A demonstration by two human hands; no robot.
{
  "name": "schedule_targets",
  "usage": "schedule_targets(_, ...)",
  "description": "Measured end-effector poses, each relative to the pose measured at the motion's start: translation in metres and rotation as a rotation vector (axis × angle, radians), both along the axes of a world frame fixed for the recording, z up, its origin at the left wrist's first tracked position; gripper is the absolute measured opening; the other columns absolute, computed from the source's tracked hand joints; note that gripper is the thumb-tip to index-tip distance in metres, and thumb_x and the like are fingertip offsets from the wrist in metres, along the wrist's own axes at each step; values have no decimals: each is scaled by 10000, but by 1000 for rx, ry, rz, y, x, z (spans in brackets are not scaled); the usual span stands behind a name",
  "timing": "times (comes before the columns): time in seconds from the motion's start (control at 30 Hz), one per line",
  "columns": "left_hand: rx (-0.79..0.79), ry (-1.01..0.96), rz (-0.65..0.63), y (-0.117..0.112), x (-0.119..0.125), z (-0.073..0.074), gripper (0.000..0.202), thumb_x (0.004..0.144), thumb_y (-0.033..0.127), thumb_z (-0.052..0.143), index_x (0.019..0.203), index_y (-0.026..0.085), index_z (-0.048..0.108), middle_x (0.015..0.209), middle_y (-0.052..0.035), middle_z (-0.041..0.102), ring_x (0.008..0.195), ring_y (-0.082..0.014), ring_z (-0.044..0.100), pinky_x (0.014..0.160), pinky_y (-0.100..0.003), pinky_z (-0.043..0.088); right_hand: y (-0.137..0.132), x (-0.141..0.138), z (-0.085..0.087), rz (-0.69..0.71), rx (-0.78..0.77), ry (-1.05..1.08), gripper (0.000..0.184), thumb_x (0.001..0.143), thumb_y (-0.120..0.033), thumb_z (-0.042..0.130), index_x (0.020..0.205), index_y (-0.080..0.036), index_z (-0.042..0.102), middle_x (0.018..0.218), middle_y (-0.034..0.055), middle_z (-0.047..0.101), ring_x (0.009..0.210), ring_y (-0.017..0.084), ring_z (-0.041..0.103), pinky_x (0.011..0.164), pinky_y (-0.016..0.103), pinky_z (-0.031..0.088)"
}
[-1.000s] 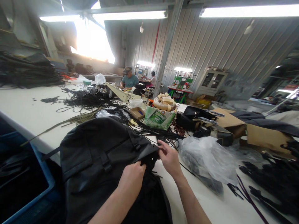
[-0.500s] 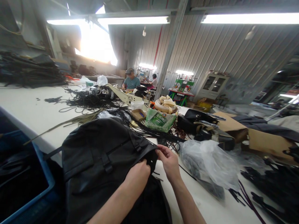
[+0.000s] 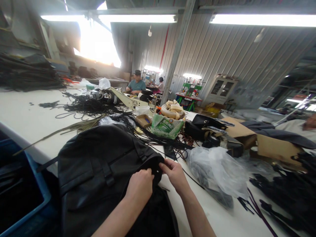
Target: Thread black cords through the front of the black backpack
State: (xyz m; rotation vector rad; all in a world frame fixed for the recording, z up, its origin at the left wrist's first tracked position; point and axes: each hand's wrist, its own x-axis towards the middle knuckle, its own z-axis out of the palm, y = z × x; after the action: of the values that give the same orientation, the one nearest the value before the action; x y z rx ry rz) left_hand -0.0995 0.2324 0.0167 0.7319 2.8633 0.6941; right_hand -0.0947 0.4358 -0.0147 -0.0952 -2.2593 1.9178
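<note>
Bag [image 3: 81, 184] is laid on the table [image 3: 204, 214], near the left edge, with its bulk left of the right hand [image 3: 174, 172] and its lower end cut off by the frame. Flap [image 3: 153, 160] is stretched rightward from the bag, its free end held between the hands. Left hand [image 3: 140, 182] is clamped on the flap's near edge in a fist; fingertips are hidden. Right hand is pinched on the flap's right end, thumb and fingers together, just beside a pale dot [image 3: 157, 171]. Free end is thus nearest the right hand, bag body nearest the left. Flap's length is slanted down from upper left toward the right-hand pinch; bag's own long axis cannot be told. Crate [image 3: 40, 184] is set off the table's left edge; clear plastic [image 3: 219, 168] is dropped right of the right hand, green tub [image 3: 165, 126] placed beyond.
</note>
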Motion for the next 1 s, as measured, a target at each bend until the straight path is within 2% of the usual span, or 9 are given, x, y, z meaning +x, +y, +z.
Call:
schedule_targets(0.3, 61, 61, 2, 1, -2, -1, 287, 1112, 249, 463, 1012, 210, 729, 1041, -80, 803, 1020, -314, 778, 815, -400, 506, -4, 2, 3, 0, -25, -4, 502, 903, -538, 828, 1196, -130, 837, 1017, 96, 786, 851, 214, 663, 742, 319, 559)
schedule_targets(0.7, 104, 41, 11, 8, -6, -5, 325, 1021, 161, 489, 833, 198, 752, 920, -105, 798, 906, -278, 775, 739, -371, 419, -4, 4, 3, 1, -17, 1, 522, 913, -548, 827, 1202, -113, 834, 1003, 103, 783, 833, 210, 645, 730, 322, 545)
schedule_targets(1.0, 111, 40, 52, 16, -4, -4, 326, 1029, 166, 492, 891, 175, 788, 959, -136, 805, 923, -291, 782, 738, -378, 422, -4, 4, 3, 13, -37, -24, 577, 892, -602, 845, 1230, -135, 828, 1079, 115, 797, 911, 242, 676, 762, 332, 552)
